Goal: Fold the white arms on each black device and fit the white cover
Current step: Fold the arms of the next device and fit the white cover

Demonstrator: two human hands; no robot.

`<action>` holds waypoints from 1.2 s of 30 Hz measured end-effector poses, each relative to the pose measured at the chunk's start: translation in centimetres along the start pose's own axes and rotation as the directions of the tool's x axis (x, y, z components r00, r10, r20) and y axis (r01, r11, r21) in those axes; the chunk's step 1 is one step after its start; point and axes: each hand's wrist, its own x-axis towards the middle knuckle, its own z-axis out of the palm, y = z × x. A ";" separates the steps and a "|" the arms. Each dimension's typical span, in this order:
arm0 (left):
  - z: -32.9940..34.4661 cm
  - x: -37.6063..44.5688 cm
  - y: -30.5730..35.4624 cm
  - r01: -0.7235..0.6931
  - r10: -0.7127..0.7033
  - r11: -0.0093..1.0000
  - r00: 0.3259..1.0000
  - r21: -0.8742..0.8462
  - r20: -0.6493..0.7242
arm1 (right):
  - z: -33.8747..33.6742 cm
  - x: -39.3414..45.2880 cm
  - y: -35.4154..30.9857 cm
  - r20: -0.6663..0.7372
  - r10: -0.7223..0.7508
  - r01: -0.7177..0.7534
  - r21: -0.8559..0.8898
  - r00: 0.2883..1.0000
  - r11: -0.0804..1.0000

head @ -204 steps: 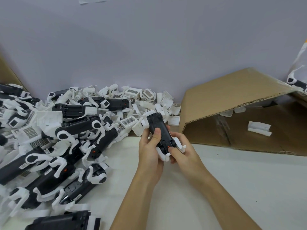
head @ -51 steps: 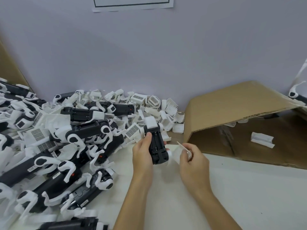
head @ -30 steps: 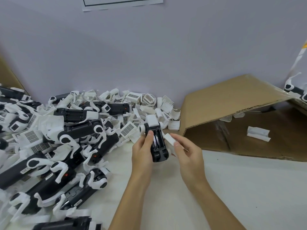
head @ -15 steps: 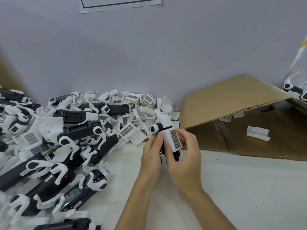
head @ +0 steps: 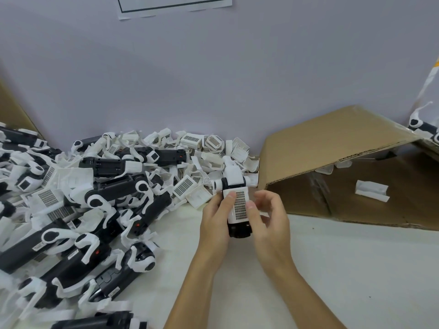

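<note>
- I see the black device (head: pixel 239 230) held between both hands just above the worktop (head: pixel 344 269), near its far edge, in front of the cardboard box (head: pixel 332 143).
- Its long axis runs away from me toward the far edge; the folded white arms (head: pixel 231 180) sit at the far end.
- The white cover (head: pixel 239 205) lies along that same axis on top of the body.
- My left hand (head: pixel 215 224) grips the left side, thumb on the cover.
- My right hand (head: pixel 268 219) pinches the right edge with curled fingers.
- Both hands are on the cover; I judge it wants pressing straight down to seat.
- The pile of loose devices (head: pixel 83 210) fills the left side.
</note>
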 end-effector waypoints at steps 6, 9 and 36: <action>0.6 -0.4 0.3 -0.053 0.048 0.997 0.995 0.055 0.082 | -0.5 0.7 -0.2 0.142 0.192 -0.214 0.168 0.971 0.962; 0.6 -0.6 0.4 -0.094 0.086 0.990 0.993 0.101 0.082 | -0.4 0.8 -0.7 0.180 0.257 -0.296 0.237 0.949 0.926; 1.0 -0.6 0.4 -0.065 0.071 0.989 0.996 0.134 -0.044 | 0.2 0.8 -0.6 0.096 0.300 -0.315 0.256 0.949 0.914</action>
